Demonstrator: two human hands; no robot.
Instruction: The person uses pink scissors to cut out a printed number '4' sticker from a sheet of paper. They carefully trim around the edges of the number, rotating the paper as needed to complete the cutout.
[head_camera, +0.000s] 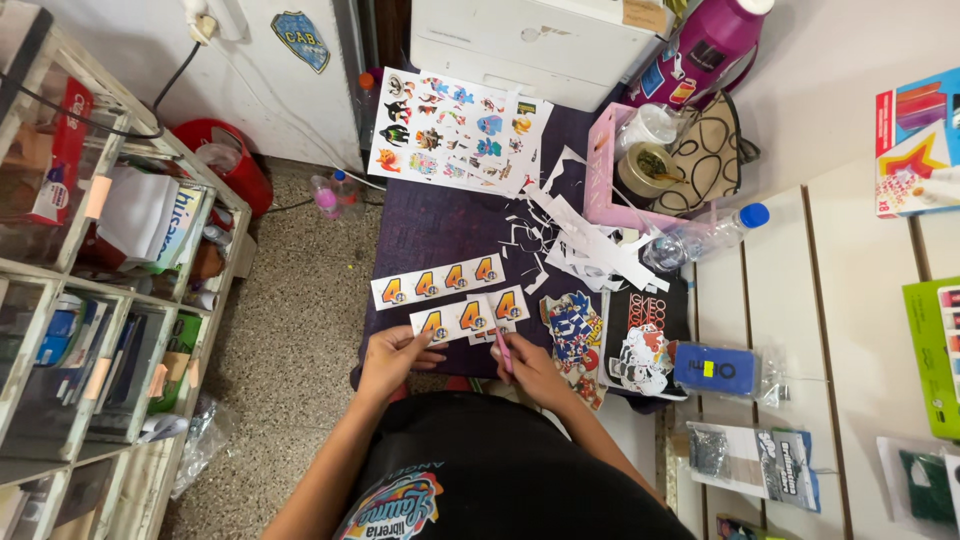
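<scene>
Your left hand (392, 357) pinches the near-left end of the paper strip (468, 317) of orange printed figures, fingers closed on it. The strip lies flat at the front edge of the dark purple table (440, 225), just in front of you. Your right hand (530, 372) is closed around a pink cutting tool (502, 350), tip at the strip's near edge; can't tell if it's a knife or scissors

Handling, my read: the strip is thin, light and floppy, creases and tears easily, likely slick on the printed face. Keep it flat on the table, hold by the blank margin near the cut, not on the print

Around it:
- a second strip (437, 281) of the same orange figures, just behind the first
- a white sheet of cartoon stickers (455, 128), rectangular, at the far side of the table
- white paper offcuts (580, 240) scattered mid-right
- cut-out stickers (575, 335), blue, red and white, right of your hand
- a pink basket (600, 185) holding cups, a clear bottle with a blue cap (705, 235) beside it
- a blue pouch (715, 368) and a bagged label pack (765, 462) on the white slat panel
- a colourful box with a star (915, 145) far right, a green package (935, 345) below it
</scene>
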